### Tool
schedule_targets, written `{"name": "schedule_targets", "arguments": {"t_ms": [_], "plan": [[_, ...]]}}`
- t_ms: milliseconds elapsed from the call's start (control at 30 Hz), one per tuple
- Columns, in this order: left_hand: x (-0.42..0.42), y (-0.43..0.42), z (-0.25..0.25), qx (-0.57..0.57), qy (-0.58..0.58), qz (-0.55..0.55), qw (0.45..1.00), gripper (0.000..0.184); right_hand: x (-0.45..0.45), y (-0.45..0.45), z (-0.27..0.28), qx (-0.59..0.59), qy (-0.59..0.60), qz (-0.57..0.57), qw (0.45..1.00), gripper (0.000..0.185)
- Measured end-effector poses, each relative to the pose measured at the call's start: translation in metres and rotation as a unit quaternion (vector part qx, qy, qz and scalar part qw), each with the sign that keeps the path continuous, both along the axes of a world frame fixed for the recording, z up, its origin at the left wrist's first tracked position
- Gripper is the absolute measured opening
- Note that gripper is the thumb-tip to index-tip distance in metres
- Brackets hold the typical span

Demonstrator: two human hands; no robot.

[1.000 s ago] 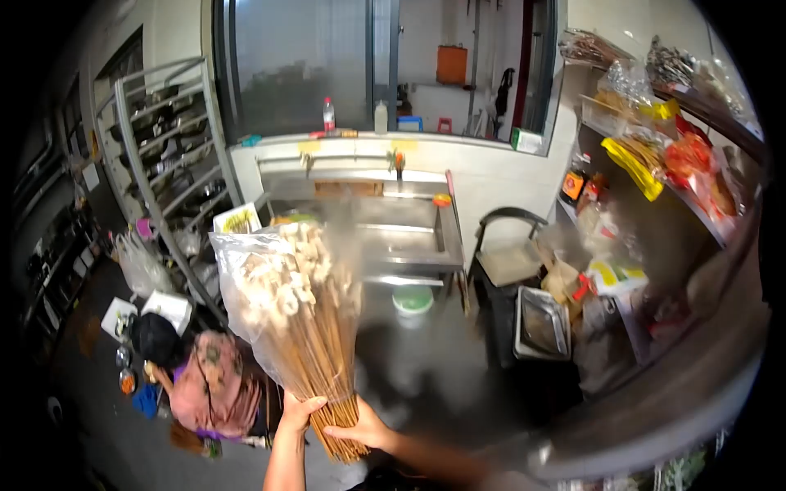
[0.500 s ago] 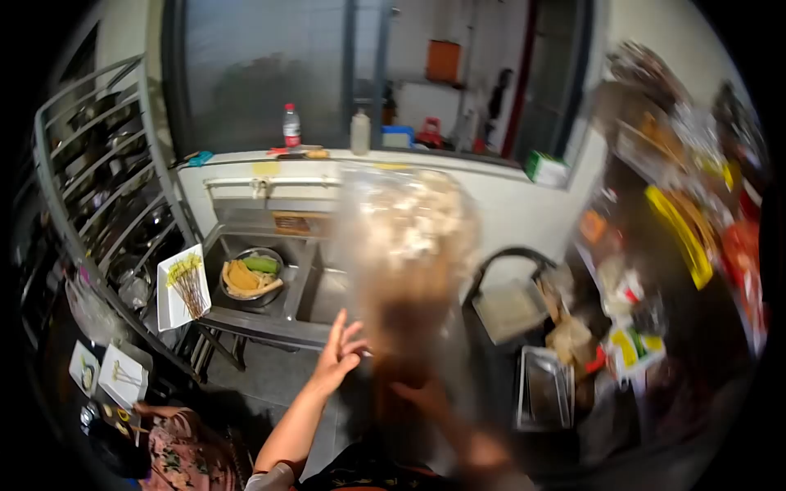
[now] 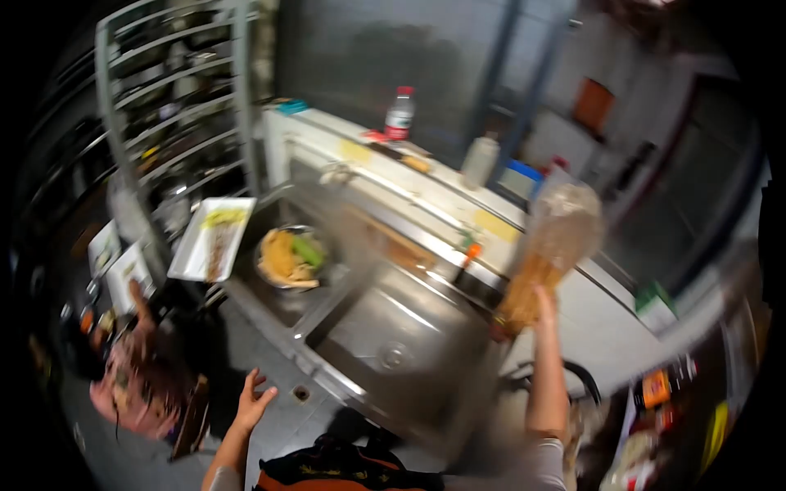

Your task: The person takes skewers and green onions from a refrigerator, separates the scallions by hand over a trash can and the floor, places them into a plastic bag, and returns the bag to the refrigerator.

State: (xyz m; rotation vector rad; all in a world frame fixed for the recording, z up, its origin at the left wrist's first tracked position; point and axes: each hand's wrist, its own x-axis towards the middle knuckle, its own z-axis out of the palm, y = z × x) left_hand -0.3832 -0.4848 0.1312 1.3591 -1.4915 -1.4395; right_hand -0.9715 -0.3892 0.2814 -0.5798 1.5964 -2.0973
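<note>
Presently, the right hand [image 3: 543, 304] was closed around the stick bundle [image 3: 521, 295] in its clear bag [image 3: 566, 219], tilted near the sink [image 3: 323, 366]; blur obscured exact finger placement. The left hand [image 3: 251, 403] was empty, fingers apart. Proper handling required firm, even pressure around the sticks, keeping the bag clear of the window ledge [image 3: 348, 133].

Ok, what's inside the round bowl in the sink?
The bowl holds yellowish pieces and a green piece. They cover most of its bottom, so anything underneath can't be seen.
</note>
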Motion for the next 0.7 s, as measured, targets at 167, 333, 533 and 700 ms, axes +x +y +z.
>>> {"name": "schedule_targets", "arguments": {"t_ms": [167,333,533,700], "plan": [[0.016,0.035,-0.018,-0.007,-0.025,0.214,0.976,0.074,-0.101,-0.065,-0.008,0.039,-0.014,0.005,0.999,0.040],[0.019,0.016,-0.034,0.034,-0.053,0.269,0.961,0.071,-0.151,-0.096,-0.019,0.083,-0.051,0.049,0.994,0.048],[0.047,-0.122,-0.062,0.025,0.005,0.364,0.931,0.065,-0.120,-0.098,0.033,0.214,-0.056,0.045,0.974,0.074],[0.113,-0.301,-0.083,-0.114,-0.167,0.374,0.905,0.065,-0.105,-0.090,0.045,0.231,-0.025,0.074,0.970,0.082]]}}
